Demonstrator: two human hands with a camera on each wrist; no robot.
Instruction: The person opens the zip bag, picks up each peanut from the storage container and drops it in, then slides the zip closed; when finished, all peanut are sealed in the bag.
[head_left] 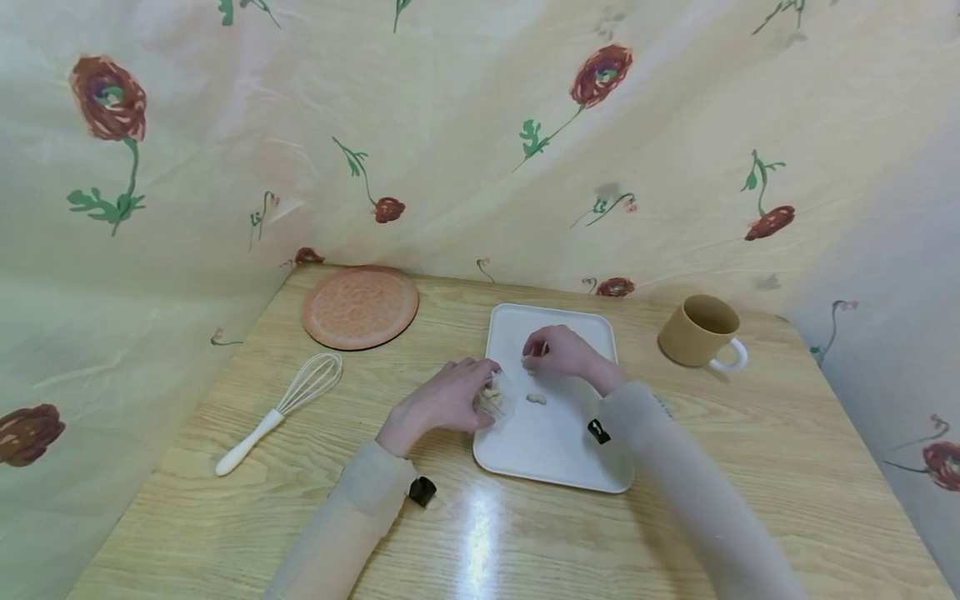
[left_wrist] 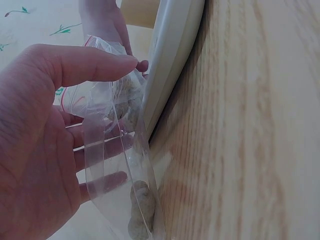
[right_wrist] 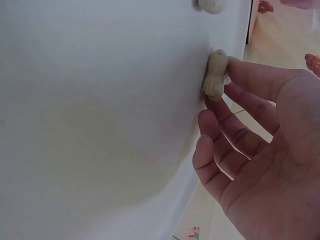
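A clear zip bag (left_wrist: 102, 160) with peanuts inside is held in my left hand (head_left: 447, 397), at the left edge of a white tray (head_left: 547, 454). The thumb lies across the front of the bag and the fingers show through behind it; one peanut (left_wrist: 142, 210) sits low in the bag. Over the tray's upper half, my right hand (head_left: 562, 352) has a peanut (right_wrist: 216, 75) between thumb and fingertips, at the tray surface. Another peanut (head_left: 536, 399) lies on the tray between the two hands.
A white whisk (head_left: 279, 413) lies at the left, below a round orange mat (head_left: 360, 307). To the right of the tray stands a tan mug (head_left: 693, 332) with a white handle. Flowered cloth (head_left: 450, 150) hangs behind the wooden table.
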